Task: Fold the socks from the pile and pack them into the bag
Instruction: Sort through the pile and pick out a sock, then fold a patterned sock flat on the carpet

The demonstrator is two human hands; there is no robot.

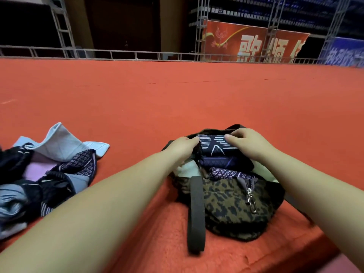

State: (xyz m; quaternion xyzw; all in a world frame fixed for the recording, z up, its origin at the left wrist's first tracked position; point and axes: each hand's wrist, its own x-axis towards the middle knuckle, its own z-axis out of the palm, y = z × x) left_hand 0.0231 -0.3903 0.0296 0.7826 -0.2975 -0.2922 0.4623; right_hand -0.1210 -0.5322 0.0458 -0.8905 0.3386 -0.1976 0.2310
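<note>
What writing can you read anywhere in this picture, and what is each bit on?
"歌颂": large pale characters on the red banner; a third character is cut off at the torn edge.
Blue banner: pale characters, too blurred to read.
Socks and leopard-print bag: no writing visible.

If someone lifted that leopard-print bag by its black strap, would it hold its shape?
Probably not. The leopard-print bag slumps on the red carpet, so it looks soft and would likely sag. The black strap lies limp, likely floppy. Holding only folded socks, it seems light.
</note>
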